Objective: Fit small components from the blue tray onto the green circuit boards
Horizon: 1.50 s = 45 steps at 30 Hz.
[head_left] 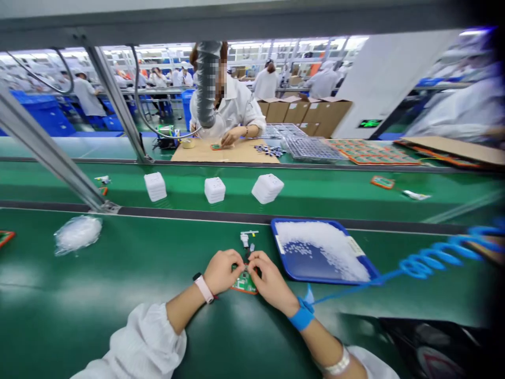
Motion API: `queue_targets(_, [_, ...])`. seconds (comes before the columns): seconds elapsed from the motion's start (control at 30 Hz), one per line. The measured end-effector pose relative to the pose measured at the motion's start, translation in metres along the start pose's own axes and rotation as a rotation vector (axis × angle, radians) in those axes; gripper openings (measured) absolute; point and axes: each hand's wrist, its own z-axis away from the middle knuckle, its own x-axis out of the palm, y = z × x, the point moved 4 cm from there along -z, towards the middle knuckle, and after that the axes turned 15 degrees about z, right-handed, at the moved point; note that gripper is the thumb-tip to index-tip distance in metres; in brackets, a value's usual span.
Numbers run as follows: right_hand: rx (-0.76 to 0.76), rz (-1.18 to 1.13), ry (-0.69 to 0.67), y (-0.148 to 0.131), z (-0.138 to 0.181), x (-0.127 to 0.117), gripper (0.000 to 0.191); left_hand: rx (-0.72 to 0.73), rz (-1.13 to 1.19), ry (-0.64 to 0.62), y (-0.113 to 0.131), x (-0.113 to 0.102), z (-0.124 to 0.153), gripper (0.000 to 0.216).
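A green circuit board [245, 284] with an orange edge lies on the green bench in front of me. My left hand [225, 269] is closed in a pinch at the board's upper left. My right hand [268, 276] pinches close beside it, over the upper right of the board. Whatever sits between the fingertips is too small to make out. Just beyond them lies a white connector piece [245, 240] with dark parts below it. A blue wrist strap [302, 315] circles my right wrist; a pink watch band is on my left.
A blue tray [294, 271] of small white pieces stands right of my hands. Blue coiled cord [430, 258] crosses at right. A clear plastic bag [78, 235] lies left. Three white cubes [215, 190] stand on the middle strip. Opposite, a person works at a cardboard sheet [189, 152].
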Motion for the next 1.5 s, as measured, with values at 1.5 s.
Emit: queue_targets(1.5, [0.271,0.601,0.111,0.121,0.02,-0.114,0.014,0.163,-0.156,-0.135,0.0,0.002,0.009,0.054])
